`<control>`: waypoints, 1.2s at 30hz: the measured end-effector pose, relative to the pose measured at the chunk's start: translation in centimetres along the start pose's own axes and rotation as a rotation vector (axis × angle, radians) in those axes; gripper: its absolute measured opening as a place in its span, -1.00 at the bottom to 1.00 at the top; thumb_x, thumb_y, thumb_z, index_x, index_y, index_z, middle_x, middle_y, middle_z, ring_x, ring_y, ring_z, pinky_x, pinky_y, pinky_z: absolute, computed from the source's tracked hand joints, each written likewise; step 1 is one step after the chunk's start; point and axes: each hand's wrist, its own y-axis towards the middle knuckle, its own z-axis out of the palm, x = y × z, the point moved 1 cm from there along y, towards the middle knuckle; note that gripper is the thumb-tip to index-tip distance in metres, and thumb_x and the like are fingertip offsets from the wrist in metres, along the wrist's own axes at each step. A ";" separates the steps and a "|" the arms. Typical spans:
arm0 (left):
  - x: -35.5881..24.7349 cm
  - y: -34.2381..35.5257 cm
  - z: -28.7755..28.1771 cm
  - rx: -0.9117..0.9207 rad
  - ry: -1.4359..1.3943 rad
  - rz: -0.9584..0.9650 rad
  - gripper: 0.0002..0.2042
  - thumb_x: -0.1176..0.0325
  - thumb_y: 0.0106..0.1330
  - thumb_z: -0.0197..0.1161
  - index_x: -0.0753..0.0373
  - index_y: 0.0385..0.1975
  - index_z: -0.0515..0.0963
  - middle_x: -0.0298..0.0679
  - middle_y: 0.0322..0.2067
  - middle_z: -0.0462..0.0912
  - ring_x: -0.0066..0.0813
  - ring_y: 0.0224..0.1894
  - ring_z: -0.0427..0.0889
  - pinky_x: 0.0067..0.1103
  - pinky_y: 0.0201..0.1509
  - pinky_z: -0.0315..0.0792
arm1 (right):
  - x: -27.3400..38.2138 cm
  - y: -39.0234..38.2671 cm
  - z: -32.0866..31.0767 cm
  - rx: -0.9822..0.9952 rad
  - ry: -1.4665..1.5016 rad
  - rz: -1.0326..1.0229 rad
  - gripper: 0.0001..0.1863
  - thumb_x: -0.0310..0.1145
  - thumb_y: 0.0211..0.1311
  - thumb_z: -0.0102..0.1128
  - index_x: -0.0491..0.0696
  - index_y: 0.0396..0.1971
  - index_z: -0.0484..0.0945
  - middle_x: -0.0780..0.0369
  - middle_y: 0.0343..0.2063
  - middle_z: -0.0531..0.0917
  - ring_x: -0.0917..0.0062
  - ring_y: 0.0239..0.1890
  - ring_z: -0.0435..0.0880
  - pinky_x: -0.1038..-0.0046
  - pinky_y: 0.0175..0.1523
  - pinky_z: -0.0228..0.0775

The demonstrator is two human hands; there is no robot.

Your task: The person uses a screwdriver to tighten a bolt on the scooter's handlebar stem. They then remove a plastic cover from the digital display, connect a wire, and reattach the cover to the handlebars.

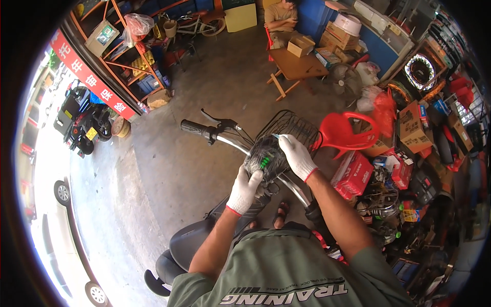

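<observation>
My left hand (244, 188), in a white knit glove with a red cuff, grips the lower left of a dark, plastic-wrapped unit (263, 156) with green markings, at the middle of a bike's handlebar (230, 143). My right hand (297, 158), gloved the same way, is closed on the unit's upper right, at a pale edge of the wrap. A black wire basket (286, 122) sits just beyond. The left grip and brake lever (197, 129) stick out to the left. A black seat (186, 243) is below my left arm.
A seated person (281, 23) is beside a folding table (294, 66). A red plastic chair (341, 133) and piled boxes (353, 174) crowd the right. Orange shelving (115, 59) stands back left, a parked scooter (82, 123) and white car (56, 230) farther left.
</observation>
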 end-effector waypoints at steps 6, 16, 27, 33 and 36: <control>-1.0 -0.1 0.5 -0.057 0.085 -0.044 -0.56 0.17 0.50 0.22 0.41 0.12 0.33 -0.25 -0.44 0.58 -0.58 -0.58 0.53 -0.59 -0.50 0.46 | 1.6 -0.5 -0.4 -0.007 -0.090 0.035 -0.40 0.17 0.46 -0.02 -0.16 -0.11 0.60 0.11 -0.34 0.69 0.32 -0.21 0.65 0.29 -0.01 0.45; -1.3 -0.1 0.6 -0.089 0.173 -0.098 -0.44 0.15 0.48 0.24 0.46 0.25 0.29 -0.20 -0.41 0.62 -0.53 -0.56 0.57 -0.54 -0.48 0.49 | 2.1 -0.5 -0.2 -0.025 -0.143 0.034 -0.35 0.19 0.45 -0.10 -0.20 -0.22 0.58 0.07 -0.41 0.62 0.27 -0.26 0.62 0.27 -0.04 0.41; 1.0 -0.3 0.2 -0.036 -0.025 -0.034 -0.31 0.21 0.47 0.27 0.37 0.45 0.12 -0.19 -0.13 0.64 -0.57 -0.29 0.65 -0.60 -0.29 0.56 | 4.4 2.3 0.2 0.189 -0.170 -0.076 -0.48 0.01 0.45 0.12 -0.17 0.03 0.66 0.11 -0.13 0.77 0.34 -0.04 0.71 0.39 0.13 0.47; 3.4 0.6 0.2 -0.058 0.129 0.124 -0.16 0.18 0.39 0.35 0.26 0.55 0.01 -0.01 0.19 0.55 -0.24 0.21 0.57 -0.38 0.34 0.42 | 3.6 3.9 0.5 0.309 -0.039 -0.007 -0.56 -0.10 0.47 0.16 -0.19 0.03 0.66 0.24 -0.17 0.76 0.60 -0.08 0.66 0.48 0.09 0.46; 1.4 0.0 1.1 -0.081 0.114 0.028 -0.11 0.20 0.31 0.39 0.30 0.54 0.01 0.06 0.27 0.49 -0.15 0.33 0.50 -0.37 0.45 0.30 | 4.4 3.5 0.5 0.303 -0.018 0.010 -0.60 -0.15 0.49 0.15 -0.19 0.01 0.66 0.34 -0.23 0.71 0.70 -0.13 0.59 0.54 0.05 0.44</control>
